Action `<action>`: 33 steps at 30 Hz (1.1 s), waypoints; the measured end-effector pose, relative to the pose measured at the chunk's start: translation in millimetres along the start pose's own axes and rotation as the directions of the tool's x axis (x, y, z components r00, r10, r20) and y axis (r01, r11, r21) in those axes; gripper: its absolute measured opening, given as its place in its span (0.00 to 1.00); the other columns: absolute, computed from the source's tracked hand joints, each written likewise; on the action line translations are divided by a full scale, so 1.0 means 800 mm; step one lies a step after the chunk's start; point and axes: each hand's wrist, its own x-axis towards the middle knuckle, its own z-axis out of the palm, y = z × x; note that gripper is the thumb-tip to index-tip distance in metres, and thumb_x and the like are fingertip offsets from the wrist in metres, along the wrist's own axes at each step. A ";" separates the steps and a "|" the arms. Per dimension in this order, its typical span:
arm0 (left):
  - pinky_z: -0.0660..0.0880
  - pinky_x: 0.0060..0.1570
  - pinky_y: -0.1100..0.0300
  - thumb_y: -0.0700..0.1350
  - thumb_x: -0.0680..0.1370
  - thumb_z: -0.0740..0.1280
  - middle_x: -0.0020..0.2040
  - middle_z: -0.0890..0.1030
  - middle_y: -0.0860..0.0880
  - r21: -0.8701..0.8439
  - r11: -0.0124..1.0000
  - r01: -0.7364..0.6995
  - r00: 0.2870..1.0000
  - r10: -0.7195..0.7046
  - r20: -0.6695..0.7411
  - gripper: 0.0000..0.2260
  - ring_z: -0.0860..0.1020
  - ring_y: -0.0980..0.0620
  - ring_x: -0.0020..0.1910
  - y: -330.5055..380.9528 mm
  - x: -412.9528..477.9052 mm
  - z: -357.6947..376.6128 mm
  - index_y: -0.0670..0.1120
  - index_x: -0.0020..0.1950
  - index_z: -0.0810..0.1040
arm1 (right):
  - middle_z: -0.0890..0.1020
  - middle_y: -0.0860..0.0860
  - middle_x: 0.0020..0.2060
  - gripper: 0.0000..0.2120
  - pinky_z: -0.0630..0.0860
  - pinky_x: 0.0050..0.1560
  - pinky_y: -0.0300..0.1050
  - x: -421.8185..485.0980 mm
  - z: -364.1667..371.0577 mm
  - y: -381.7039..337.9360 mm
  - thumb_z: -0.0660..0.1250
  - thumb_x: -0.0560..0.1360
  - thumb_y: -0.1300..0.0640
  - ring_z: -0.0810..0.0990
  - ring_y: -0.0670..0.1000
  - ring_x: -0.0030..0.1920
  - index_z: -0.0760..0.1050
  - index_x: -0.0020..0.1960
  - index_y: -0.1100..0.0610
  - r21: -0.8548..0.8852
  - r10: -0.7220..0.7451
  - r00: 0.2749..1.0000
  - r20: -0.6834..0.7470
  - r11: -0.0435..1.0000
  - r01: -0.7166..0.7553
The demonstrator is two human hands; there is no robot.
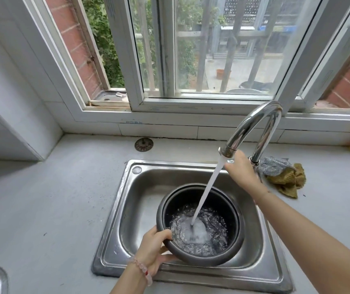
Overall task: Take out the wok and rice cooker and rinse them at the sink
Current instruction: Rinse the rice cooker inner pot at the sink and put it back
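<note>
Your left hand (153,247) grips the near rim of the dark grey round metal rice cooker pot (178,204), which sits in the stainless steel sink (131,209) set into the pale grey worktop (42,209). Water from the curved chrome tap (254,124) streams into it. Your right hand (241,168) reaches the tap's base; you cannot tell whether its fingers close there.

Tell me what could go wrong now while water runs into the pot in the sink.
The strong water stream hits the bottom of the dark round metal pot and may splash onto the grey counter. Only the left hand grips the pot's rim; as it fills and grows heavier, it might slip into the steel sink.
</note>
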 end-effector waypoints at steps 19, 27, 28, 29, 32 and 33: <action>0.78 0.36 0.49 0.30 0.72 0.60 0.37 0.71 0.43 -0.113 0.994 -0.008 1.000 0.007 -0.013 0.07 0.74 0.44 0.36 0.013 -0.003 -0.002 0.39 0.42 0.76 | 0.80 0.58 0.41 0.03 0.67 0.42 0.44 0.043 -0.024 0.002 0.61 0.75 0.60 0.78 0.60 0.47 0.74 0.46 0.58 -0.152 -0.107 0.994 0.027 0.982 0.109; 0.79 0.36 0.47 0.30 0.71 0.61 0.32 0.79 0.43 -0.201 0.978 -0.050 0.999 0.049 -0.006 0.11 0.78 0.42 0.36 0.020 -0.003 -0.007 0.41 0.36 0.81 | 0.78 0.55 0.59 0.17 0.71 0.59 0.49 -0.002 -0.001 0.022 0.64 0.76 0.57 0.77 0.55 0.58 0.71 0.64 0.59 0.071 0.017 0.999 -0.048 0.997 -0.014; 0.79 0.36 0.47 0.31 0.71 0.61 0.30 0.80 0.44 -0.198 0.979 -0.058 0.998 0.057 -0.011 0.13 0.79 0.42 0.35 0.021 -0.003 -0.009 0.43 0.33 0.81 | 0.79 0.53 0.57 0.17 0.71 0.58 0.46 -0.015 0.005 0.031 0.65 0.76 0.55 0.77 0.52 0.56 0.71 0.64 0.58 0.093 0.028 0.999 -0.014 0.995 -0.027; 0.79 0.35 0.46 0.31 0.72 0.62 0.29 0.79 0.44 -0.189 0.980 -0.065 0.998 0.062 -0.019 0.15 0.79 0.42 0.35 0.024 -0.003 -0.010 0.44 0.30 0.81 | 0.79 0.51 0.54 0.18 0.70 0.55 0.43 -0.028 0.012 0.040 0.66 0.76 0.52 0.77 0.49 0.53 0.71 0.64 0.57 0.119 0.062 0.997 0.049 0.991 -0.068; 0.80 0.37 0.45 0.32 0.72 0.62 0.33 0.78 0.43 -0.145 0.987 -0.063 0.998 0.059 -0.031 0.09 0.80 0.40 0.37 0.029 -0.006 -0.011 0.42 0.36 0.78 | 0.81 0.51 0.38 0.18 0.75 0.39 0.39 -0.056 0.029 0.062 0.66 0.76 0.50 0.79 0.47 0.37 0.75 0.58 0.63 0.432 0.208 0.892 0.401 0.816 -0.384; 0.80 0.37 0.46 0.33 0.73 0.63 0.35 0.78 0.43 -0.129 0.990 -0.057 0.998 0.053 -0.033 0.06 0.80 0.40 0.38 0.030 -0.007 -0.010 0.41 0.39 0.77 | 0.82 0.53 0.36 0.17 0.78 0.38 0.42 -0.061 0.033 0.067 0.66 0.75 0.50 0.80 0.49 0.36 0.77 0.55 0.62 0.489 0.234 0.841 0.488 0.725 -0.485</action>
